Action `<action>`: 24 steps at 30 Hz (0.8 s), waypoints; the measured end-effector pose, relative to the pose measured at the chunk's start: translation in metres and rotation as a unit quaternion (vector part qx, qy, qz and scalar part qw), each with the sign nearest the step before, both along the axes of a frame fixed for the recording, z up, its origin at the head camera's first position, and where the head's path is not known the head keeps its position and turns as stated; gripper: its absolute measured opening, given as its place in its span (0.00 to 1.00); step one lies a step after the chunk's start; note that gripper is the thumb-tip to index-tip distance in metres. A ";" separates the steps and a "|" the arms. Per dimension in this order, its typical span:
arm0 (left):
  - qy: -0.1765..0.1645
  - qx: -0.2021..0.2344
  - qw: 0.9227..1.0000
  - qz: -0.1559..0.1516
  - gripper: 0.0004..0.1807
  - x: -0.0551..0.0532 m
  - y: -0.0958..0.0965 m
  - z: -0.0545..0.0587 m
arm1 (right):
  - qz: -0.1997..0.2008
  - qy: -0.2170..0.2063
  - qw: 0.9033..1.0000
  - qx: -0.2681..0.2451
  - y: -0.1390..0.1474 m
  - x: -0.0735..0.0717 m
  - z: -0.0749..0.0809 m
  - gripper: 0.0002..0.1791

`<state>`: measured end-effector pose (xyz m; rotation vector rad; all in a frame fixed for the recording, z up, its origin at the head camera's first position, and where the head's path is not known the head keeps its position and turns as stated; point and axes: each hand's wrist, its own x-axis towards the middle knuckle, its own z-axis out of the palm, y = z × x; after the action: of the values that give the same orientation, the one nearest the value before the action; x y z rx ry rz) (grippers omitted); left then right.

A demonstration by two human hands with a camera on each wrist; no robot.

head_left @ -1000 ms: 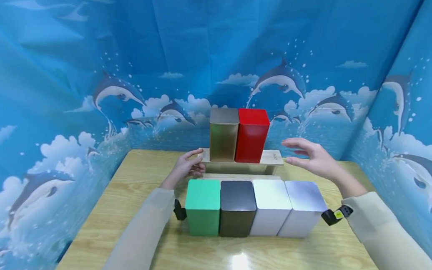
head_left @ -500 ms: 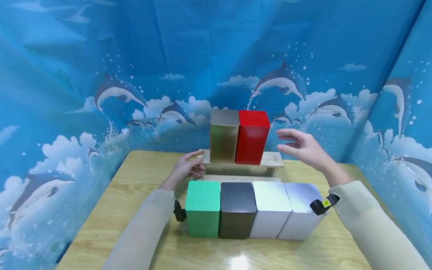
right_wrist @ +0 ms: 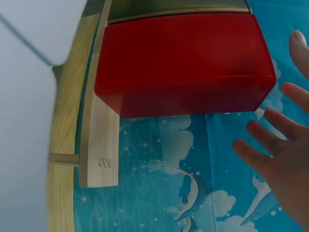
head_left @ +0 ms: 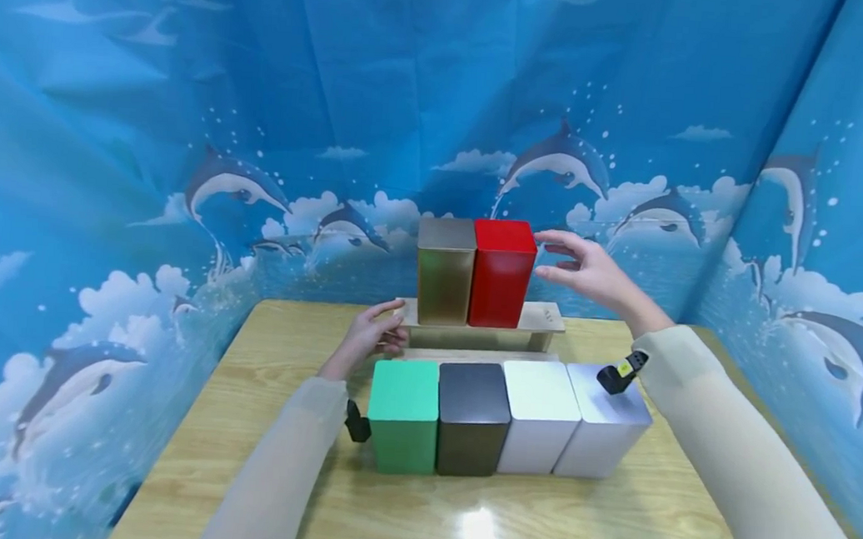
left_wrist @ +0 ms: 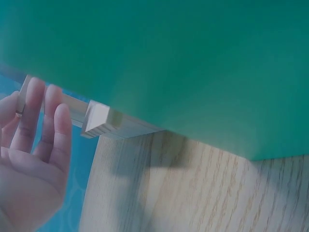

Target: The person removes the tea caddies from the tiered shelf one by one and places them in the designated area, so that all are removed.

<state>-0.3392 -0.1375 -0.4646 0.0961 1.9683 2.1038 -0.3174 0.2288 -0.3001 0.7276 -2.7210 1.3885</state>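
A red tin (head_left: 502, 274) and a gold tin (head_left: 444, 279) stand side by side on the upper board of a small wooden rack (head_left: 543, 316). My left hand (head_left: 376, 332) holds the left end of that board between thumb and index finger; in the left wrist view its other fingers (left_wrist: 62, 128) are free. To the right of the red tin is my right hand (head_left: 585, 272), fingers apart and holding nothing. In the right wrist view a gap shows between the fingertips and the red tin's upper end.
In front of the rack, a row of tins stands on the wooden table (head_left: 306, 336): green (head_left: 403, 418), black (head_left: 472, 423), white (head_left: 540, 415) and silvery lilac (head_left: 603, 436). Behind hangs a blue dolphin-print curtain (head_left: 369, 90).
My right hand has moved left and upward, from beyond the board's right end to beside the red tin's top. My left hand and the tins have stayed in place.
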 end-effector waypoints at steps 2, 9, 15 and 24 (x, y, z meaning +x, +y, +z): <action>-0.004 0.001 1.000 -0.007 0.26 0.002 0.000 0.003 | -0.006 -0.007 1.000 0.000 -0.003 -0.004 0.001 0.38; 0.002 0.003 1.000 0.005 0.26 0.000 0.000 -0.002 | -0.017 0.011 1.000 0.001 -0.012 -0.027 -0.002 0.47; 0.003 0.011 1.000 0.008 0.28 0.000 0.000 -0.004 | -0.025 -0.002 1.000 0.000 -0.020 -0.038 -0.001 0.51; 0.005 0.011 1.000 0.005 0.23 -0.002 0.000 -0.004 | -0.015 -0.022 0.999 -0.041 -0.026 -0.049 -0.003 0.53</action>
<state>-0.3408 -0.1374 -0.4681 0.1012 1.9560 2.1350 -0.3661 0.2027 -0.3032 0.6576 -2.6761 1.5188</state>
